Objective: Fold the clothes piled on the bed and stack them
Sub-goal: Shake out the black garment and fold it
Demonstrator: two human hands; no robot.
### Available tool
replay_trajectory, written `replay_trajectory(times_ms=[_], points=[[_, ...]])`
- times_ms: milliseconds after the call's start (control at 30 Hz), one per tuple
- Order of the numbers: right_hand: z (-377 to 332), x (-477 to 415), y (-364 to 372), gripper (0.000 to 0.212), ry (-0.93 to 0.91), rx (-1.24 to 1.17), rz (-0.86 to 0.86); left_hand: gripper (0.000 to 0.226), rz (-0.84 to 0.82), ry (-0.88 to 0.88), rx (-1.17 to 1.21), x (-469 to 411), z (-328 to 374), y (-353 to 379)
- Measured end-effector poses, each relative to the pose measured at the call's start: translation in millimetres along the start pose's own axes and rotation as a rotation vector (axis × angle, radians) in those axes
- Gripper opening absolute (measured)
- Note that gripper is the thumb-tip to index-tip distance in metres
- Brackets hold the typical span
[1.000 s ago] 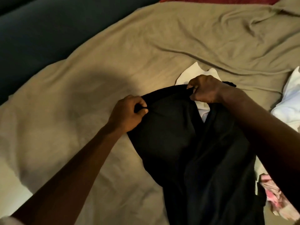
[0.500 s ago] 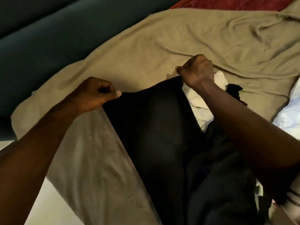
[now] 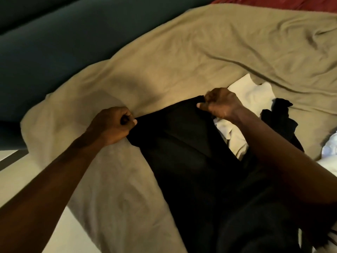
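A black garment (image 3: 184, 152) lies stretched over the olive bedsheet (image 3: 182, 57), running from the middle toward the bottom right. My left hand (image 3: 113, 125) grips its top left corner in a fist. My right hand (image 3: 220, 104) pinches the top right corner, so the top edge is pulled taut between the two. A white garment (image 3: 253, 95) lies under and behind my right hand. Another black piece (image 3: 280, 115) lies beside it on the right.
A dark teal surface (image 3: 63, 42) runs along the bed's far left side. Red fabric (image 3: 291, 4) shows at the top right. More white cloth (image 3: 330, 148) sits at the right edge. Pale floor (image 3: 16, 172) shows beyond the sheet's left edge.
Both hands spread apart with the black garment's top edge and pulled it taut, then lowered it toward the sheet. The view has shifted to the left.
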State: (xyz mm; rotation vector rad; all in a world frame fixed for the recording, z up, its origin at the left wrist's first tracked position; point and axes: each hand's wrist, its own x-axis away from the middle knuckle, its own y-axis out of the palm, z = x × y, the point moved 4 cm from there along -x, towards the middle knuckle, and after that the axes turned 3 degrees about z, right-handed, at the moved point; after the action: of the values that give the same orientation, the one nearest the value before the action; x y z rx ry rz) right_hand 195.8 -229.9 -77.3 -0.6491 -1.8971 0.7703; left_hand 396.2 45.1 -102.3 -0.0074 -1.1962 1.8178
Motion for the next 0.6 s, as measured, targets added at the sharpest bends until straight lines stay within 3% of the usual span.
replay_trajectory(times_ms=[133,200,300,367,433,500,600], points=[[-4.0,6.1,24.8,0.038,-0.036,0.122,0.015,0.018,0.104,-0.074,-0.024,11.9,4.9,3.9],[-5.3,6.4,22.2,0.026,0.009,-0.077,0.187,0.019,0.126,-0.142,-0.004,13.7,-1.3,4.4],[-16.0,4.7,11.1,0.02,0.01,-0.499,0.406,0.019,0.096,-0.234,0.39,9.9,-1.4,-8.9],[-33.3,2.0,7.9,0.023,-0.062,-0.646,0.431,0.019,0.06,-0.259,0.701,1.3,5.6,-29.0],[-49.2,-5.2,6.2,0.023,-0.131,-0.684,0.482,0.017,0.053,-0.239,0.804,-13.1,10.8,-50.3],[-58.2,-16.3,7.3,0.023,-0.173,-0.592,0.504,0.017,0.046,-0.215,0.752,-28.4,6.8,-57.4],[-59.4,-36.1,18.3,0.031,-0.174,-0.391,0.392,0.025,-0.002,-0.176,0.504,-47.5,-6.6,-41.6]])
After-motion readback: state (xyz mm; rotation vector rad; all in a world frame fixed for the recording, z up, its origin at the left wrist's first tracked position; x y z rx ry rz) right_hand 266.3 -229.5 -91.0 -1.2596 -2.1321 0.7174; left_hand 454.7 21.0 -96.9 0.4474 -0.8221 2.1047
